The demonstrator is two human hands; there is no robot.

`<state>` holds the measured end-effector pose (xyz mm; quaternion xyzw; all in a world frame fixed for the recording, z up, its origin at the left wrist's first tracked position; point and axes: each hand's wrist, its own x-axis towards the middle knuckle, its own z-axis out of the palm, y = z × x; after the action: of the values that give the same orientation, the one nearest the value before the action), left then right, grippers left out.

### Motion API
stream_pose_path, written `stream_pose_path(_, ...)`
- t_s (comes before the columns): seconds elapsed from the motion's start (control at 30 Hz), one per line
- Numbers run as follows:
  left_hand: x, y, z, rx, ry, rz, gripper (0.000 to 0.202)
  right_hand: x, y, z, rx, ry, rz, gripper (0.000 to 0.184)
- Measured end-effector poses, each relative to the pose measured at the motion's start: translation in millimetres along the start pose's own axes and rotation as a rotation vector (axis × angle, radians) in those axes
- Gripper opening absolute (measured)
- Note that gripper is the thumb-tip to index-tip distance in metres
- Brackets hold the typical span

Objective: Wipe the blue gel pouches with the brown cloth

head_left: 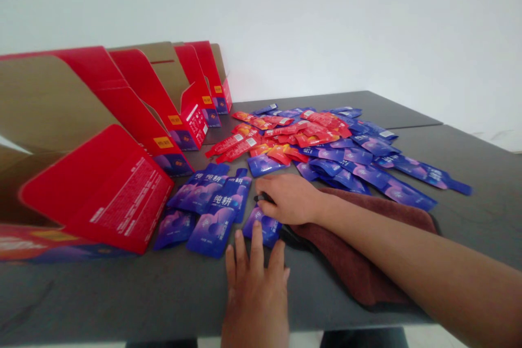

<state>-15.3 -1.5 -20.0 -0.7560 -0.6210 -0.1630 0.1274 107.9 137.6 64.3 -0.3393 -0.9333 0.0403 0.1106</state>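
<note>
My left hand (258, 288) lies with its fingers spread, fingertips at the lower edge of a blue-purple pouch (265, 227). Over the upper part of that pouch, my right hand (287, 198) is closed, fingers curled down. A small dark piece shows between its thumb and fingers, too little visible to name. To the left lie several overlapping blue-purple pouches (216, 217) with white characters. Under my right forearm is a brown cloth (359, 250) with a dark edge.
Several open red cardboard boxes (122, 185) stand in a row at the left, flaps raised. A heap of red pouches (310, 130) and more blue pouches (391, 185) spreads behind my hands. Everything rests on a dark grey table (163, 304) against a white wall (326, 22).
</note>
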Motion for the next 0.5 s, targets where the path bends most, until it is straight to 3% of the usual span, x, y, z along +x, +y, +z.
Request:
stream_pose_path(0.17,3.2,12.6,-1.1,-0.01,0.032,-0.134,0.03,0.2,-0.4,0.1,-0.001,-0.004,0.005,0.016)
stream_pose_path(0.5,4.6,15.2,-3.3,-0.041,0.016,-0.162,0.03,0.9,-0.8,-0.4,-0.014,-0.03,0.015,0.021)
